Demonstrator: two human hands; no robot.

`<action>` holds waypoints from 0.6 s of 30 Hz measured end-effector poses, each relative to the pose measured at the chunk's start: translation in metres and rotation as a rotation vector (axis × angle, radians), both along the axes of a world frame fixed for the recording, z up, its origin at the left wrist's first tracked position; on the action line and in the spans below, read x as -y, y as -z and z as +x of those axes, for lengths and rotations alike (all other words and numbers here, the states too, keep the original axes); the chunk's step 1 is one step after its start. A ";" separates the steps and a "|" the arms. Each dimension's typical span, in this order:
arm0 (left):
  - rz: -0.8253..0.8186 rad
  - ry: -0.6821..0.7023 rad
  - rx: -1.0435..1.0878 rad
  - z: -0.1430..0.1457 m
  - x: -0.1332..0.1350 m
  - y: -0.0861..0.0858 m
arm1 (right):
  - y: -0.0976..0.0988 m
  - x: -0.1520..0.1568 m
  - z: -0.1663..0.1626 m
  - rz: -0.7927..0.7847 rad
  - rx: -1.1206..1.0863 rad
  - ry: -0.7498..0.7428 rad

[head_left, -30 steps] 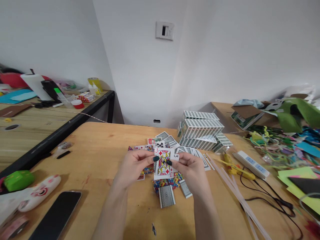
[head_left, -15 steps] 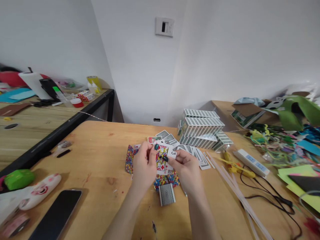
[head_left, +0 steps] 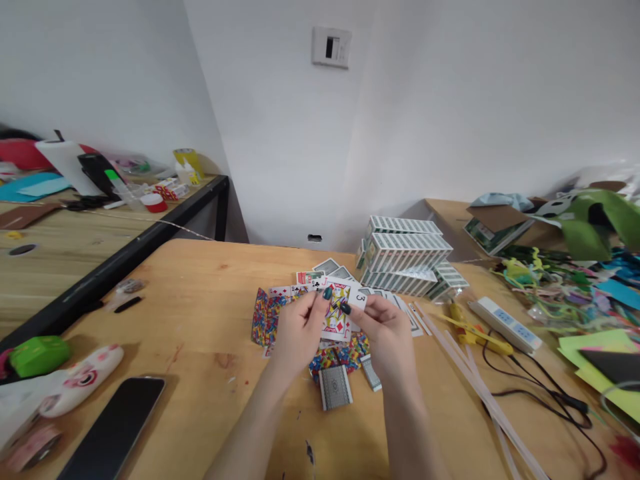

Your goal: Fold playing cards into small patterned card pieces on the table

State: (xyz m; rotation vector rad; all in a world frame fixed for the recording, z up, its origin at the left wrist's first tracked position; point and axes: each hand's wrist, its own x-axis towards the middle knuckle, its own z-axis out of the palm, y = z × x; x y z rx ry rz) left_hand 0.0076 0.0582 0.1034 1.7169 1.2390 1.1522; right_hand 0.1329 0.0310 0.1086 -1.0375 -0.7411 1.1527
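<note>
Between my hands, over the middle of the table, is a jack of diamonds point(head_left: 339, 327) facing me. A card marked 3 point(head_left: 359, 297) sticks out from behind its right side. My left hand point(head_left: 299, 330) pinches the jack's left edge, thumb on the face. My right hand point(head_left: 389, 330) grips the cards on the right, thumb across the jack. Beneath them lies a piece with a colourful multicoloured pattern point(head_left: 263, 317), with several face-up cards on it. Closer to me is a grey-backed stack of cards point(head_left: 335, 388); another grey-backed card point(head_left: 371, 373) lies beside my right wrist.
Striped card boxes point(head_left: 407, 252) are stacked behind my right hand, with face-down cards point(head_left: 327, 267) spread before them. To the right are a yellow glue gun point(head_left: 480, 337), translucent sticks point(head_left: 475, 380), and a power strip point(head_left: 506, 324). A phone point(head_left: 115, 427) lies front left.
Both hands have moved slightly right and up with the cards still held. The grey-backed card near my right wrist shows more fully.
</note>
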 end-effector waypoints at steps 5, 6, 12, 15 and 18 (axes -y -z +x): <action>-0.090 0.171 0.033 0.000 0.003 -0.001 | 0.001 0.000 0.007 0.023 -0.006 0.053; -0.096 0.173 0.034 0.001 0.004 -0.001 | 0.000 0.001 0.006 0.025 -0.009 0.051; -0.024 0.120 -0.034 0.000 0.004 0.000 | -0.001 0.002 0.006 0.022 0.013 0.081; -0.012 0.144 -0.074 0.000 0.005 -0.001 | 0.000 0.001 0.008 0.030 0.008 0.110; 0.024 0.139 -0.104 0.001 0.007 -0.002 | 0.000 0.001 0.009 0.034 -0.001 0.123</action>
